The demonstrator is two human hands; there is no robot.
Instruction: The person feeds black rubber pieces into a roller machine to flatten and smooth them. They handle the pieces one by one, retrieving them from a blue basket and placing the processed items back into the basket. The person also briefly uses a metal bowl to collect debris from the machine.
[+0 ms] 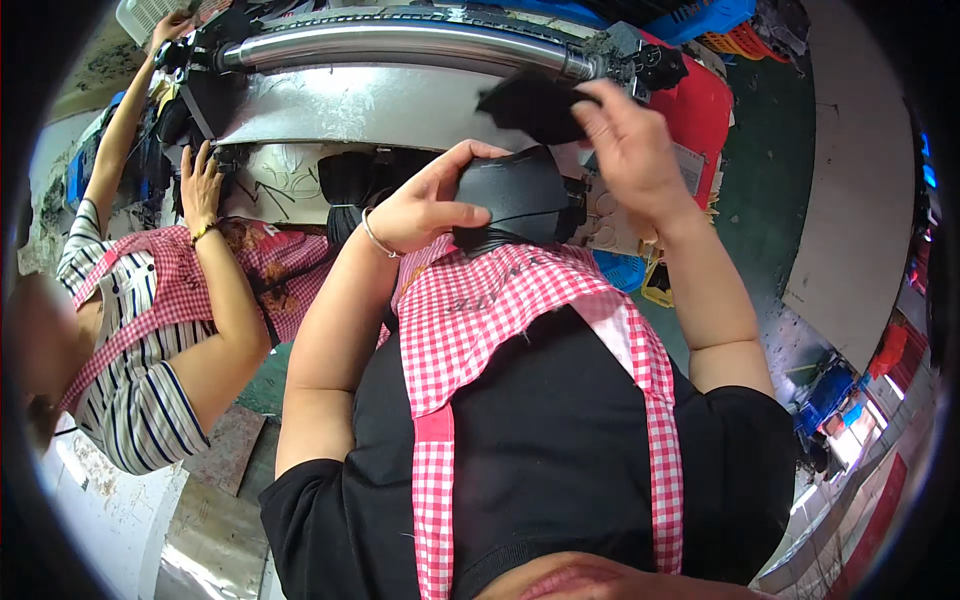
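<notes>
My left hand (420,208), a bracelet at its wrist, is closed on the near-left side of a stack of dark grey, curved flat pieces (515,195). Its thumb lies on top, and the layered edges show close to my apron. Up and to the right, my right hand (635,150) pinches a thin black piece (535,105) at its right end. That piece hangs in the air above the far side of the stack and is blurred by motion. Whether it is cloth or leather I cannot tell.
Beyond my hands runs a machine with a shiny metal roller (400,45) over a pale metal bed (350,105). A tied black bundle (350,185) lies left of the stack. A co-worker's arm (225,265) reaches to the machine's left end. A red panel (695,105) stands at right.
</notes>
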